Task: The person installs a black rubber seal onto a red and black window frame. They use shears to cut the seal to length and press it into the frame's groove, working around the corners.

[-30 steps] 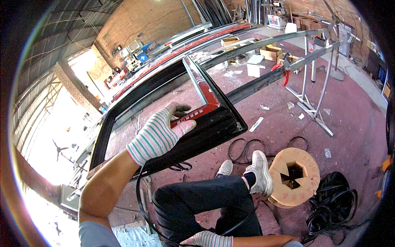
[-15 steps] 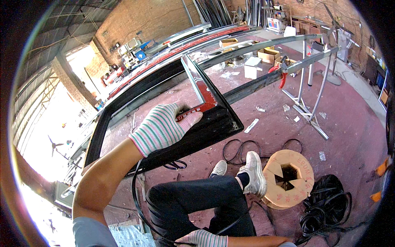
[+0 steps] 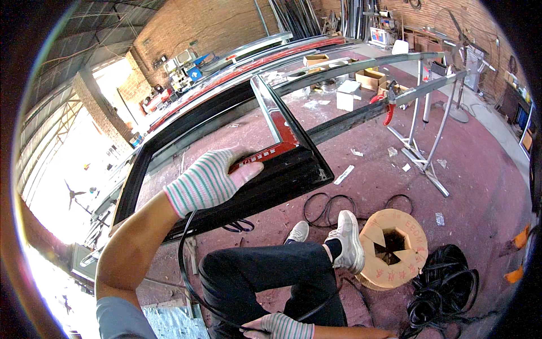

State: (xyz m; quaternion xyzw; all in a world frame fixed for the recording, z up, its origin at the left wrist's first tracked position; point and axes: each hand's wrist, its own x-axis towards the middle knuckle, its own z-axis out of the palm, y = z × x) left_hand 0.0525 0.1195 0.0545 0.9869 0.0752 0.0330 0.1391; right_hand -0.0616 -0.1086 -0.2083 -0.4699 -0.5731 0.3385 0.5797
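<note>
A dark rectangular window frame (image 3: 282, 169) with red and silver film on part of its bars lies across the supports in front of me. My left hand (image 3: 212, 178), in a striped glove, is closed over its near bar, thumb on the near side; the fingertips are partly hidden behind the bar. A thin black rubber strip (image 3: 183, 265) hangs from beneath this hand and curves down past my knee. Low in the view, by my lap, my gloved right hand (image 3: 278, 326) is closed around the strip.
Two long metal rails (image 3: 361, 107) rest on a stand (image 3: 420, 161); red-handled pliers (image 3: 389, 110) hang on the nearer rail. By my foot stands a cardboard reel (image 3: 415, 265), with a heap of black strip (image 3: 443, 282) beside it. Loops of strip (image 3: 333, 209) lie on the floor.
My left hand has slid leftward along the near bar, uncovering more of the red film. My right hand has risen slightly, still holding the strip.
</note>
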